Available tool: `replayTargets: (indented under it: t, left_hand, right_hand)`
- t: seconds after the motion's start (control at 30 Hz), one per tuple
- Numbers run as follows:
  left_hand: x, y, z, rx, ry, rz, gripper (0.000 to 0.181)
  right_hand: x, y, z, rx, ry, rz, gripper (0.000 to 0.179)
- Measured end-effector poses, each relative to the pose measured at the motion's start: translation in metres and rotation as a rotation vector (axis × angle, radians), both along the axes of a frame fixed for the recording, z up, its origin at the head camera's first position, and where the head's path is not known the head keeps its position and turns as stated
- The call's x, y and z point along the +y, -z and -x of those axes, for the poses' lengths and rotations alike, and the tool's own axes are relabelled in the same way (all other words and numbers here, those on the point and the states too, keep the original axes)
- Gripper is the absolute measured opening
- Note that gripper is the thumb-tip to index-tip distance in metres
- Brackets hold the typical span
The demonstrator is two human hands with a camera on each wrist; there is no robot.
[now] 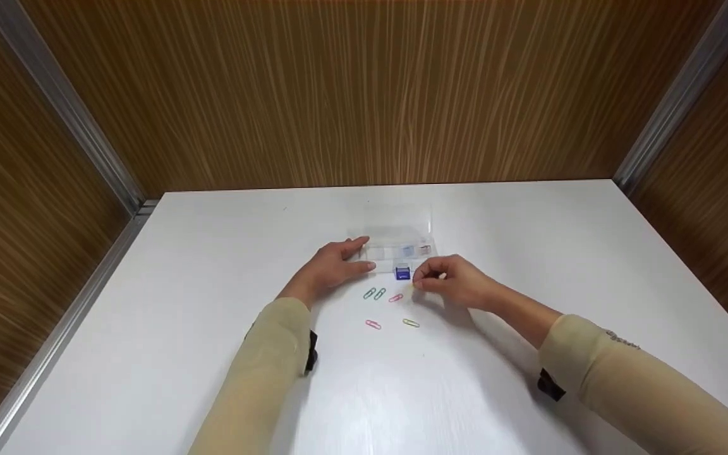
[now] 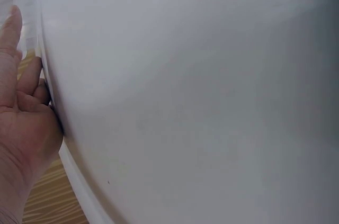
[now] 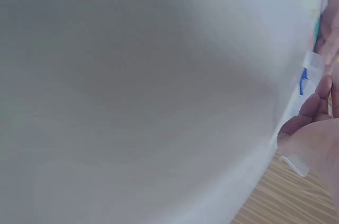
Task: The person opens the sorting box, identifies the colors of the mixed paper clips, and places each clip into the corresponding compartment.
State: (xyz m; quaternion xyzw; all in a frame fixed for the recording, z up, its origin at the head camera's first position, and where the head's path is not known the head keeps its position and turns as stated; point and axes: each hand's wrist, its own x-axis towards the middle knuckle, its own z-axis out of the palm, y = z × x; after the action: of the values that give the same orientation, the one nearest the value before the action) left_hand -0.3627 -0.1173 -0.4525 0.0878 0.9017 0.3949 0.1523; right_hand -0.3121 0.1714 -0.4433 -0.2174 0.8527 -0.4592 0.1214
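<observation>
A clear plastic compartment box (image 1: 384, 266) sits mid-table with its see-through lid (image 1: 399, 218) raised at the back. My left hand (image 1: 333, 264) holds the box's left end, thumb along the front and fingers toward the back. Between thumb and index finger, my right hand (image 1: 455, 280) pinches a small yellow paper clip (image 1: 413, 286), mostly hidden by the fingertips. Just left of those fingertips, a blue piece (image 1: 402, 273) shows at the box's front edge. In front of the box lie two green paper clips (image 1: 375, 293), a pink paper clip (image 1: 395, 297) and, nearer, another pink paper clip (image 1: 373, 324).
A yellow-green paper clip (image 1: 411, 323) lies on the white table (image 1: 181, 303), nearer than the hands. Small items show inside the box's right compartments (image 1: 424, 249). Wood-grain panels (image 1: 364, 95) close off the back and both sides.
</observation>
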Motion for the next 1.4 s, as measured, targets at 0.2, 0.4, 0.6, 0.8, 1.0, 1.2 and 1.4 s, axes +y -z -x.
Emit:
replayTargets:
  t: [0.2,0.4,0.6,0.8,1.0,1.2,1.4]
  left_hand:
    - [0.000,0.000,0.001,-0.019,-0.019,0.004,0.073]
    - [0.002,0.001,0.000,-0.019,-0.022,-0.020,0.072]
    - [0.002,0.001,-0.003,-0.009,-0.025,-0.030,0.070]
    - [0.000,0.001,-0.001,0.002,-0.007,-0.031,0.070]
    - [0.001,0.002,0.001,0.002,-0.007,-0.001,0.071]
    - [0.003,0.001,-0.001,-0.006,-0.017,0.006,0.071]
    - [0.003,-0.001,-0.001,0.004,-0.006,-0.005,0.070]
  right_hand:
    - [-0.002,-0.020,0.011,0.029,0.083,0.001,0.007]
    - [-0.007,-0.029,0.024,0.026,0.139,0.012,0.011]
    - [-0.013,-0.030,0.040,0.035,0.178,0.020,0.012]
    - [-0.020,-0.028,0.054,0.032,0.218,-0.007,0.012]
    - [-0.031,-0.021,0.061,0.005,0.259,-0.015,0.012]
    - [-0.039,-0.015,0.064,0.005,0.293,-0.037,0.012]
    - [-0.042,-0.013,0.066,0.021,0.308,-0.069,0.012]
